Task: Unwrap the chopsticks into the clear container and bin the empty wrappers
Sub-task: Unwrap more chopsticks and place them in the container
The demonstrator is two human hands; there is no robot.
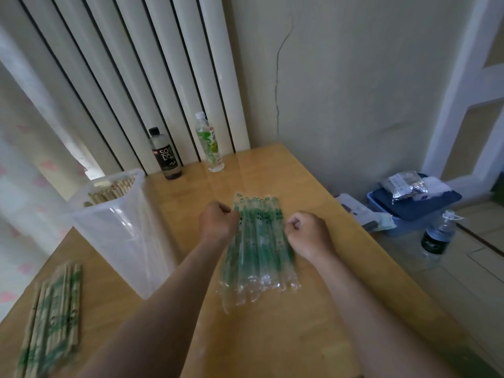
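head cam | 1 view | looks forward-down | near table (300, 336)

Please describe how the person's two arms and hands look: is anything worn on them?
Both forearms are bare, with no sleeves reaching into view. The left hand and right hand wear no gloves, and no watch, bracelet or ring is visible on the sides shown.

Left hand (218, 221), right hand (306, 230) fisted beside empty wrappers (259, 246), wooden table (300, 323)

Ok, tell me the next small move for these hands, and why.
Probably gather the empty wrappers into one bunch and lift them off the table. They look clear and hollow, both hands already close on their edges, and the bare chopsticks stand in the clear container. No bin shows in view.
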